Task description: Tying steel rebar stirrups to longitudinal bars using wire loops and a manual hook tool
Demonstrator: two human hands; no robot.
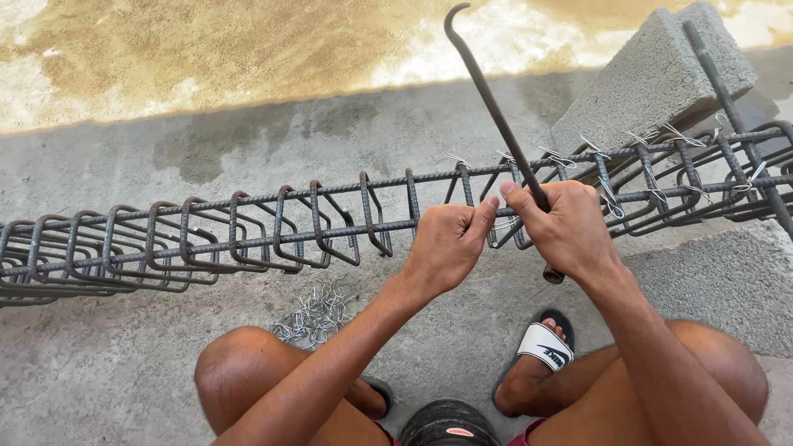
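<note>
Head view, looking down past bare knees: the person sits over a long rebar cage point(248, 227) that runs left to right across a concrete floor point(107, 372). The right hand point(566, 227) has its grip clamped around the lower shaft of a hooked steel tying tool point(496, 111), whose shaft slants up and left, with the curved hook at the top well above the cage and the butt end sticking out below the fist. The left hand point(450, 244) is closed just beside it, thumb touching the right thumb, its grip pinched shut at the near upper bar of the cage; what it pinches is too small to tell. The stirrups right of the hands carry pale wire ties point(611, 149); those to the left show none. The cage's right end rests on a grey concrete block point(652, 78). A loose heap of bent tie wires point(318, 314) lies on the floor near the left knee. A black-and-white slide sandal point(545, 343) is on the right foot. Wet sandy ground point(206, 49) lies beyond the floor.
</note>
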